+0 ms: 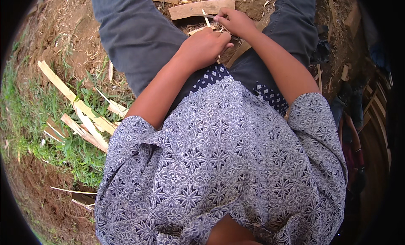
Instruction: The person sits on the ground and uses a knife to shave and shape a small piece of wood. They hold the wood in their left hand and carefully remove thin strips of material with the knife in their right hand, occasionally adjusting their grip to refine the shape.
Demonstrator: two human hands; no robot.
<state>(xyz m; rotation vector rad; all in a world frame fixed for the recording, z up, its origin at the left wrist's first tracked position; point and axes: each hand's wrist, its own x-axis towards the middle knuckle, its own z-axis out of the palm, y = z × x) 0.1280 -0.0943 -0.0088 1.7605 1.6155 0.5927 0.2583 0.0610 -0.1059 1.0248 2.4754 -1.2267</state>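
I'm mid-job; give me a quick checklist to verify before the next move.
1. Right hand pinching the thin grey piece: ok, at the fingertips.
2. Left hand grip: cannot tell, its fingers curl out of sight.
3. Legs spread apart: ok.
4. Curved wooden board visible beyond the hands: ok.
5. Pale wood strips on the left clear of both hands: ok.

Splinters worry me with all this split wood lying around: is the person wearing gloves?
No, bare skin shows on both the left hand and the right hand, and along the forearms above them.
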